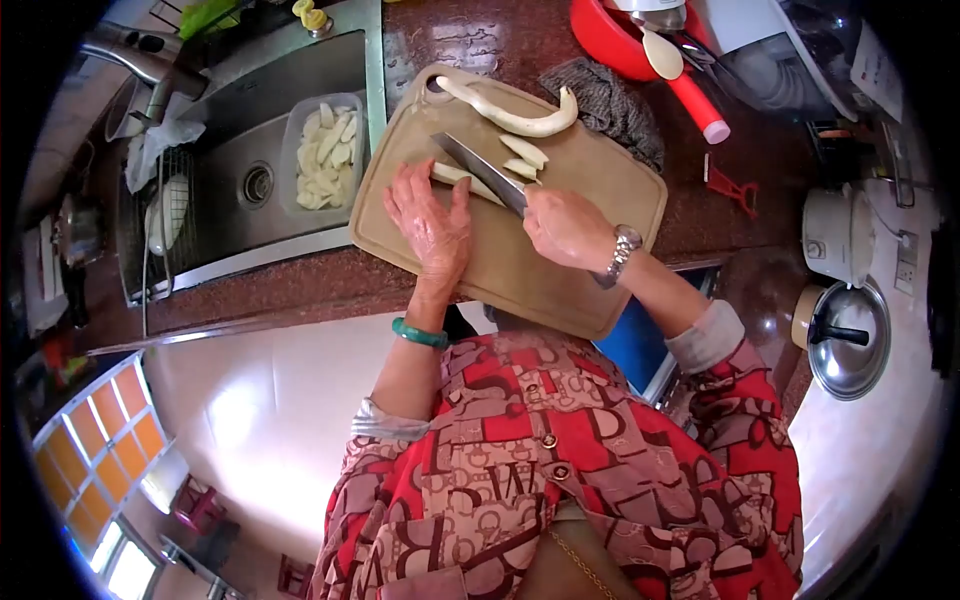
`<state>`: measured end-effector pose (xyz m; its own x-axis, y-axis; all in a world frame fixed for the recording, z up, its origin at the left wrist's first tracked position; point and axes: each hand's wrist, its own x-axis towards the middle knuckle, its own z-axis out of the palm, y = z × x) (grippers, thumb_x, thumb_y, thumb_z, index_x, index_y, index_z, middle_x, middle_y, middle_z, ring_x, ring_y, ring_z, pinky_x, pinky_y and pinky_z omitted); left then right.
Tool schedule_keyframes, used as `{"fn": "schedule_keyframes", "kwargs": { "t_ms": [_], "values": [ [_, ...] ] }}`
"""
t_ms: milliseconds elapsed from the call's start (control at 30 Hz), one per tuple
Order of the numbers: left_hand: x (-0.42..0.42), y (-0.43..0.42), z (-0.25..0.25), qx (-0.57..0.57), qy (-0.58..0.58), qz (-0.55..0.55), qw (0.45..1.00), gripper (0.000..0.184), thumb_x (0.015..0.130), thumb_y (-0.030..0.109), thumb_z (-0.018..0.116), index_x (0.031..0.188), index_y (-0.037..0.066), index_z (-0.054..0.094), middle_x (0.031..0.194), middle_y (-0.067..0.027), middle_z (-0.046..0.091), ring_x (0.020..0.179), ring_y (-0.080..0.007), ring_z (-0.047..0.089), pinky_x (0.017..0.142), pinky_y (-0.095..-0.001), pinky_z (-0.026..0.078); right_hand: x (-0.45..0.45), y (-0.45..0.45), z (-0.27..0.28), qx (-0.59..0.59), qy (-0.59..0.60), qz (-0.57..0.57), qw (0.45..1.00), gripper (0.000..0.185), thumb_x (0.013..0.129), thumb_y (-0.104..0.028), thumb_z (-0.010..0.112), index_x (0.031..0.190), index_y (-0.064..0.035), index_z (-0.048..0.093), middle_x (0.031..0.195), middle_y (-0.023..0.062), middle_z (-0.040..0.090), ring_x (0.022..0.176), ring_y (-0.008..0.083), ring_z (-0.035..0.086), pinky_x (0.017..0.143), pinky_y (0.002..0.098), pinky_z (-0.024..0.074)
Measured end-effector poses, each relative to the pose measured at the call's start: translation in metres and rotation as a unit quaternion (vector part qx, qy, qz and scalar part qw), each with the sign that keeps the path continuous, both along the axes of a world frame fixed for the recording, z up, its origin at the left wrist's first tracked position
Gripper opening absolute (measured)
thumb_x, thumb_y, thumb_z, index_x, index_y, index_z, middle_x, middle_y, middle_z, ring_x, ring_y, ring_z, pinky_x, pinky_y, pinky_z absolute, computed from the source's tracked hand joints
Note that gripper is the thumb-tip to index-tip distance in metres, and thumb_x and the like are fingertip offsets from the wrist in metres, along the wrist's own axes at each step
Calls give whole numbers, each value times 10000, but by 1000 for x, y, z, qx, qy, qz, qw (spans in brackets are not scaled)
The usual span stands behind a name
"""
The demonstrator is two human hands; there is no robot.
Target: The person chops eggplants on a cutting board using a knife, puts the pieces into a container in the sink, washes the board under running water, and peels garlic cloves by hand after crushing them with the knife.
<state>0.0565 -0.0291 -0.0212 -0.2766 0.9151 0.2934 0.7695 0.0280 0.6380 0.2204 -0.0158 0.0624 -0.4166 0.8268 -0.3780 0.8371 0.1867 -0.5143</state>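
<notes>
Left hand (430, 225): half open, fingers loosely spread, fingertips and thumb at a long, pale, peeled vegetable piece (452, 174) on the tan, round-cornered cutting board (520, 265). Right hand (568, 228): closed round the grey, broad-bladed metal knife (480, 172). Edges: board's left rim just beside my left hand; board surface spreading from both hands to its near rim. Piece: smooth, creamy white, straight, lying alongside the blade, partly hidden.
</notes>
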Motion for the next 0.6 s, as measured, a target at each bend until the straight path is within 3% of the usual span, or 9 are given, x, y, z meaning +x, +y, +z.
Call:
{"fn": "schedule_keyframes", "kwargs": {
  "t_ms": [200, 300, 367, 400, 600],
  "values": [
    [2, -1, 3, 10, 3, -14, 1000, 458, 704, 217, 719, 1095, 81, 523, 1102, -105, 520, 1129, -284, 445, 1006, -491, 230, -10, 4, -11, 40, 6, -18, 999, 179, 783, -135, 503, 764, 37, 548, 718, 258, 592, 696, 421, 589, 636, 493, 470],
    [1, 0, 2, 20, 15, -3, 1000, 440, 701, 214, 724, 1077, 84, 536, 1054, -80, 545, 1087, -274, 474, 995, -477, 246, -3, 2, -10, 44, 21, -14, 999, 131, 776, -93, 489, 759, 36, 483, 633, 232, 555, 620, 424, 551, 563, 493, 424],
    [2, -1, 1, 12, 14, 2, 1000, 436, 707, 218, 720, 1079, 85, 537, 1058, -79, 545, 1095, -273, 471, 1004, -479, 239, 10, -11, 1, 77, 32, 35, 996, 129, 773, -81, 489, 765, 47, 477, 624, 245, 540, 615, 427, 546, 559, 495, 418],
    [2, -1, 2, 9, 3, 0, 1000, 431, 709, 219, 718, 1078, 86, 539, 1062, -79, 544, 1101, -273, 468, 1009, -483, 232, 10, -15, 17, 25, 7, 14, 1000, 165, 756, -102, 497, 718, 58, 501, 647, 275, 557, 652, 434, 570, 615, 498, 454],
    [2, 0, 3, -2, -13, 1, 1000, 419, 713, 212, 714, 1074, 87, 542, 1070, -79, 543, 1129, -273, 458, 1021, -488, 219, 20, -28, 27, -9, -9, 20, 1000, 162, 770, -98, 490, 753, 63, 495, 628, 268, 548, 630, 433, 562, 607, 497, 449]
  ]
}}
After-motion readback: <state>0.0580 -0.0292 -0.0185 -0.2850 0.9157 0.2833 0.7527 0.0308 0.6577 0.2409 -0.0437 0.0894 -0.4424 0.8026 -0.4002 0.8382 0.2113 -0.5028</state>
